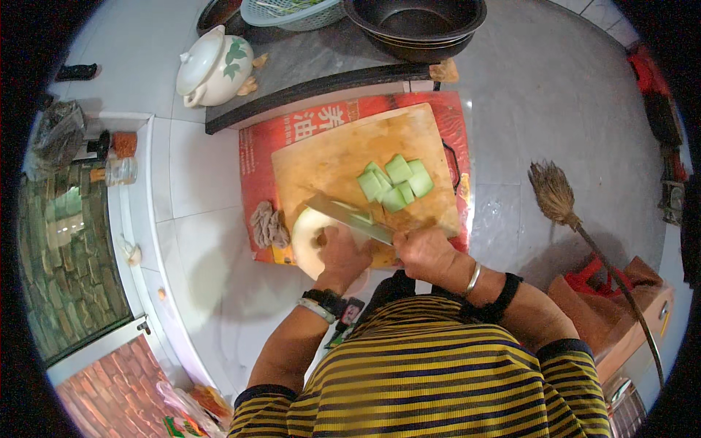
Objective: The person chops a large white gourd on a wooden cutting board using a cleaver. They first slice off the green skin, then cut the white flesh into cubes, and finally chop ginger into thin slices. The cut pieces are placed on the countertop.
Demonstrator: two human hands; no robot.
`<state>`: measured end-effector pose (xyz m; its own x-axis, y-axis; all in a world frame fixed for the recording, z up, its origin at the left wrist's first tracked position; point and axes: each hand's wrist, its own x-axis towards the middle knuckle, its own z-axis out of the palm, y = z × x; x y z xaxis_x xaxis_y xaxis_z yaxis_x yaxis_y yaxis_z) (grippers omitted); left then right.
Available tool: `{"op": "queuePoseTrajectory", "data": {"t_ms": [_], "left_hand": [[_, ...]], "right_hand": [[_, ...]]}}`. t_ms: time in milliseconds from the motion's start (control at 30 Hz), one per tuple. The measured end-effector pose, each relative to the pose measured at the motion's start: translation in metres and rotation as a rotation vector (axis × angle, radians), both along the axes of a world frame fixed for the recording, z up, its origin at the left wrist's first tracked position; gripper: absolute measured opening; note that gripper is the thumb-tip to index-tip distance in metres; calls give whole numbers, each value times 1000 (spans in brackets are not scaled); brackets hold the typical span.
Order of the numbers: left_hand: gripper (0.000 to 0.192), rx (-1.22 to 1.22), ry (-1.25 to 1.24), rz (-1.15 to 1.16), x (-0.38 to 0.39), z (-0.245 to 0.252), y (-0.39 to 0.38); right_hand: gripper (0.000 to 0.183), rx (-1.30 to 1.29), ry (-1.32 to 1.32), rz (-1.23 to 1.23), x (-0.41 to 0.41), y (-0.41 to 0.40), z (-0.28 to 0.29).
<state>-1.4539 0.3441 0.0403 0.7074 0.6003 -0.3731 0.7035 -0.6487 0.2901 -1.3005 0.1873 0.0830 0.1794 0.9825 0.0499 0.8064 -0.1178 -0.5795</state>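
My right hand [428,255] grips a kitchen cleaver, its blade [350,217] slanting up to the left over the near part of a wooden cutting board [339,148]. Under the blade lies a thick round of pale melon, probably winter melon [304,246], with a hollow centre. My left hand [344,256] rests on the round, fingers by the hollow. Part of the melon is hidden by that hand and the blade. A narrow green strip [358,212] shows beside the blade. Several flat pale-green pieces [397,183] are piled on the board's right half.
The board lies on red printed cardboard [263,164], with a crumpled rag [268,224] at its left. Beyond stands a dark-edged counter [306,87] bearing a lidded white pot [216,65], a blue colander [290,13] and black basins [416,27]. A broom [553,191] leans at right.
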Motion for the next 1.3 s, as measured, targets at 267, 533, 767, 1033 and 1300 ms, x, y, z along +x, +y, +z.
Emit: {"op": "queuePoseTrajectory", "data": {"t_ms": [267,533,767,1033,1300], "left_hand": [[76,-55,87,53,6,7,0],[80,-70,92,84,12,20,-5],[82,-87,46,80,12,24,-4],[79,27,26,-291,-9,27,-1],[75,-55,-15,-35,4,27,-3]], "right_hand": [[22,21,18,63,-1,-1,-10],[26,-256,129,50,6,11,-6],[21,-225,261,24,5,69,-60],[23,-299,300,-133,21,46,-43],[36,-233,60,-51,4,13,-14]]}}
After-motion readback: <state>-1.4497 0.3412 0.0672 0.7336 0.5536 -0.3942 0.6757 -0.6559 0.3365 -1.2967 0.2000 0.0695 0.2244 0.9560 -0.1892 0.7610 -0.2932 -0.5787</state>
